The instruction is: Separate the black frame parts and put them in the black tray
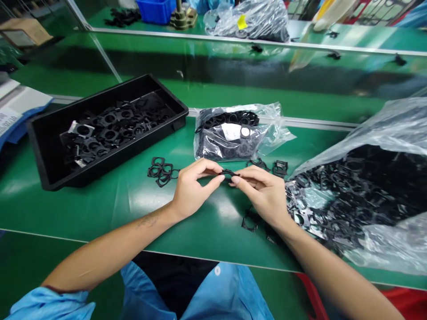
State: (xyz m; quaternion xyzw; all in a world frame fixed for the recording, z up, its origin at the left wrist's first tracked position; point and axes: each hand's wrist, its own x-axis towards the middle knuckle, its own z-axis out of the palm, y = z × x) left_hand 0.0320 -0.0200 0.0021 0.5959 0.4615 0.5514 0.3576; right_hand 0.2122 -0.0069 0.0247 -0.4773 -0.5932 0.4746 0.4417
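Note:
My left hand [193,186] and my right hand [263,191] meet over the green table [133,209], fingertips pinched from both sides on one small black plastic ring part [228,172]. A small pile of the same black ring parts [162,170] lies just left of my left hand. Two loose black parts [250,222] rest under my right wrist. A black tray [43,146] at the left holds several finished-looking black pieces [106,129].
A small clear bag of black parts [233,133] lies behind my hands. A large open clear bag of black parts [363,186] fills the right side. Beyond a metal rail [300,121] runs a second green bench with a blue bin [155,10] and another bag [253,20].

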